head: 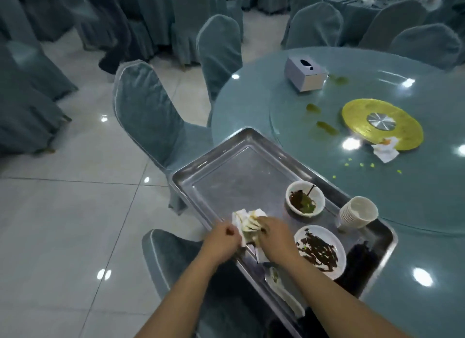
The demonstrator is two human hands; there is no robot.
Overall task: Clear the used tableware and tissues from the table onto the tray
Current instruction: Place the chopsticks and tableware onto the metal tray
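Far half of tray open; near-right end crowded.

Your clear lane runs over the rectangular steel tray's (241, 166) bare far-left floor. Right side blocked: small white bowl w/ dark sauce (305, 198), stacked white paper cups (358, 212), round white smeared plate (319, 251). On round blue-green glass table (251, 101), silver tissue box (305, 73) and crumpled white tissue (385, 149) stand well apart, open surface between.
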